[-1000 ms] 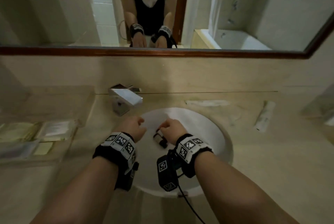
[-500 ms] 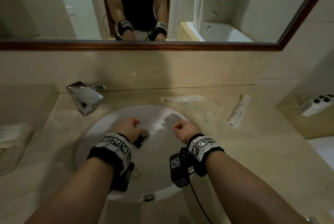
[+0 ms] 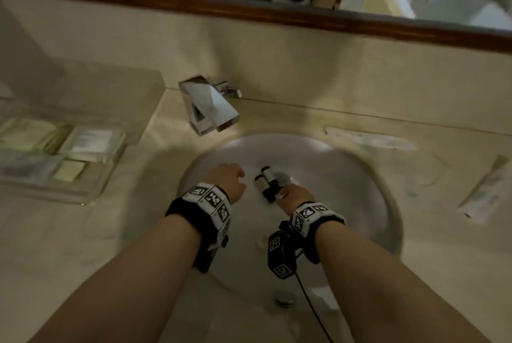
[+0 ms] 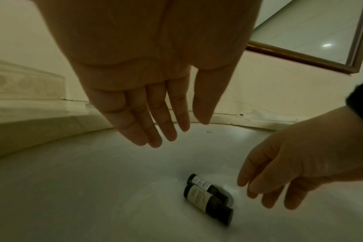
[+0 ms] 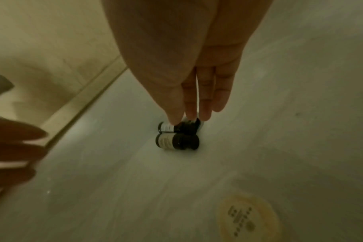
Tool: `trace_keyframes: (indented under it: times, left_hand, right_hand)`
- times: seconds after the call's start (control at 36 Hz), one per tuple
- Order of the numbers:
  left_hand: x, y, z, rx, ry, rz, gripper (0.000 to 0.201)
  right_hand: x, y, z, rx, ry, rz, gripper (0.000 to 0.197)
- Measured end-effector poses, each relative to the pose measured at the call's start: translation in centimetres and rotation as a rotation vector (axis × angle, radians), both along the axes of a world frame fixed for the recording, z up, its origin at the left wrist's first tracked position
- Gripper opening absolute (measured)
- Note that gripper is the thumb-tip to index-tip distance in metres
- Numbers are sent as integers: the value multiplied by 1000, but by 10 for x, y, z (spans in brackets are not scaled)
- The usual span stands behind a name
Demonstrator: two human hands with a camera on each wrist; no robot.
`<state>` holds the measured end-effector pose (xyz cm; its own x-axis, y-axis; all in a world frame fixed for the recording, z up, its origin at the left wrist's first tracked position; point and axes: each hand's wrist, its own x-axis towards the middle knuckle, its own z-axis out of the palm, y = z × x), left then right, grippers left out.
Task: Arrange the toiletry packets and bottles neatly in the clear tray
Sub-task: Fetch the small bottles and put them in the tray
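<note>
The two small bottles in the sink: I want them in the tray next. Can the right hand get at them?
Probably yes: the right hand hangs open just beside the bottles, with nothing between.

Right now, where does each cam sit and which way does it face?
Head: worn on the head, looking down at the sink basin; both forearms, left hand, right hand.
Left wrist: looks along the open left palm at two dark bottles lying in the basin.
Right wrist: looks along the right fingers down at them.
Shared by all: the bottles.
</note>
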<state>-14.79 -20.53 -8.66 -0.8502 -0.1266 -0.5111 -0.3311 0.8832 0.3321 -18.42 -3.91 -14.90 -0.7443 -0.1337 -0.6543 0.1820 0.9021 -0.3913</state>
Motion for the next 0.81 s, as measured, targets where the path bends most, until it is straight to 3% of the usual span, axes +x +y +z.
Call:
trace_keyframes:
  times: [0.17,0.28,0.44,0.56,0.67,0.81]
  left_hand:
    - [-17,-7,-14,4,-14,-37,39]
    - [-24,-10,-22,14,-21,-59,38]
    - [-28,-14,-25,26,-24,-68,36]
    - [-29,-15,-23,23,-22,-85,37]
    - [-28,-16,-20,16,-24,-78,37]
    - [-25,-13,-11,-2,-2,-101,43]
  right_hand:
    - [-2,-24,-29,-140,62,3,52]
    - [-7,-34,-45,-204,134,-135,54]
    - [-9,-39,-61,-218,60,-184,63]
    - [-12,-40,-63,-163,21,-143,59]
    - [-10,-35,-49,-128,30,-42,80]
    - [-18,-31,-22,-1,-5,104,78]
